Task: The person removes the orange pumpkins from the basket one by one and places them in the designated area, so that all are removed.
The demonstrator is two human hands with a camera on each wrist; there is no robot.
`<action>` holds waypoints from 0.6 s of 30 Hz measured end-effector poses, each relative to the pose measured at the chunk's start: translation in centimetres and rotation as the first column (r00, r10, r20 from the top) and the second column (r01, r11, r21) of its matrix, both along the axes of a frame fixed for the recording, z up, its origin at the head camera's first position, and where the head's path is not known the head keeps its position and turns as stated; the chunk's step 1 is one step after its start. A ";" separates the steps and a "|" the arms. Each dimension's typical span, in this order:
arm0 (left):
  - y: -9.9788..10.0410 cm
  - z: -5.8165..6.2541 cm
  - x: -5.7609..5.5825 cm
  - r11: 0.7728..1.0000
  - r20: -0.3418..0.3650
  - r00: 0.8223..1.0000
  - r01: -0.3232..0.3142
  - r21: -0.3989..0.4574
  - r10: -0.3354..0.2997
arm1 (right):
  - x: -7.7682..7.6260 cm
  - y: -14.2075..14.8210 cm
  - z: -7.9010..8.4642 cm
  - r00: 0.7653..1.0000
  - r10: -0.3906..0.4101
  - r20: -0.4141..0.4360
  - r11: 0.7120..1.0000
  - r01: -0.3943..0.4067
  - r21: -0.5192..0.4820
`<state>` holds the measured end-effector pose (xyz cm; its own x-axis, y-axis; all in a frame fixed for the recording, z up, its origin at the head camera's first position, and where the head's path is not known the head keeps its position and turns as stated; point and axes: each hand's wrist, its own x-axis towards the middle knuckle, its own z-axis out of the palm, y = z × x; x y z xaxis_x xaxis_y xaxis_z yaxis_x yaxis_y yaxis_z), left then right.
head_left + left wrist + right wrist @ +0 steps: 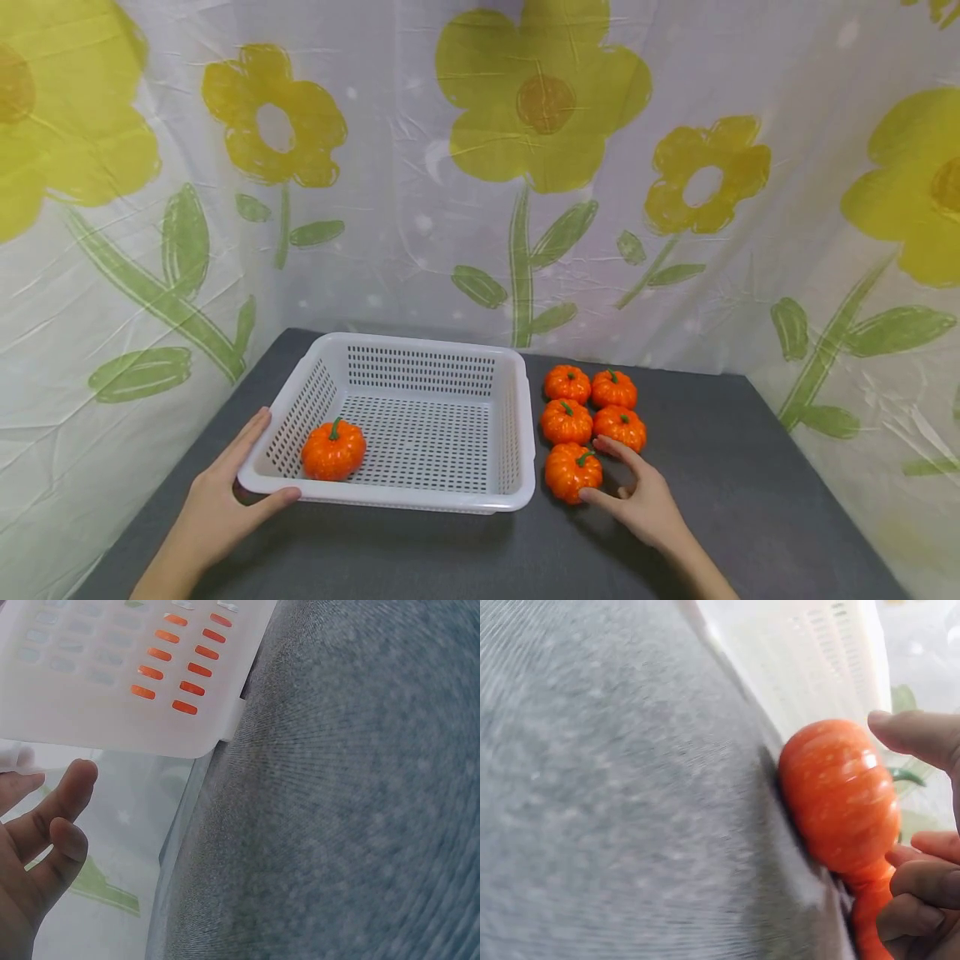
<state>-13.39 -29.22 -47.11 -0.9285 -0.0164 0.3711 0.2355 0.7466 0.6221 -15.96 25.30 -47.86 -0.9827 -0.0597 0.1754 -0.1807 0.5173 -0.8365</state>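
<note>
A white perforated plastic basket [420, 498] holds one orange toy pumpkin [333, 450] with a green stem, in its front left part. At the basket's front left corner is my left hand [217, 508], fingertips at the left rim and thumb at the front rim; the left wrist view shows its fingers [71, 787] loosely extended beside the basket wall. My right hand [641, 496] spreads thumb and fingers about the nearest pumpkin [572, 473] right of the basket. In the right wrist view the thumb and fingertips are right at that pumpkin's [840, 795] surface.
Behind the nearest pumpkin, several more orange pumpkins [566, 422] stand close together in two columns, beside the basket's right wall. Everything rests on a dark grey table [720, 467]. A white cloth with yellow flowers [390, 250] hangs around the back and sides.
</note>
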 end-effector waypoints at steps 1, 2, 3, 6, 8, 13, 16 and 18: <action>0.0 0.0 0.0 1.000 0.003 1.000 -0.001 -0.002 0.001 | 0.0 0.0 0.2 1.000 -0.002 -0.001 1.000 0.002 -0.006; 0.0 0.1 0.0 1.000 0.005 1.000 -0.003 -0.006 0.003 | 0.0 0.0 0.5 1.000 -0.002 -0.005 1.000 0.002 -0.012; 0.0 0.1 0.1 1.000 0.006 1.000 -0.004 -0.008 0.004 | -0.1 -0.1 0.7 1.000 0.001 -0.008 1.000 -0.001 -0.016; 0.0 0.2 0.0 1.000 0.009 1.000 -0.005 -0.010 0.005 | -0.3 -0.4 1.7 1.000 0.019 -0.025 1.000 -0.019 -0.009; 0.0 0.2 0.0 1.000 0.003 1.000 -0.004 -0.008 0.004 | -0.6 -0.7 2.3 0.999 0.029 -0.039 1.000 -0.029 0.006; 0.1 0.2 0.1 1.000 0.007 1.000 -0.007 -0.016 0.007 | -1.5 -1.9 4.1 0.993 0.067 -0.095 0.998 -0.066 0.007; 0.2 0.2 0.0 1.000 0.013 1.000 -0.005 -0.017 0.005 | -2.0 -2.8 5.7 0.986 0.098 -0.133 0.995 -0.100 -0.007; 0.2 0.1 0.0 1.000 0.011 1.000 -0.005 -0.016 0.006 | -2.4 -3.5 6.8 0.981 0.119 -0.154 0.993 -0.121 -0.008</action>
<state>-13.36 -29.04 -46.99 -0.9324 -0.0157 0.3610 0.2245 0.7577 0.6128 -18.34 21.78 -41.10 -0.9299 -0.1714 0.3254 -0.3674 0.4699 -0.8026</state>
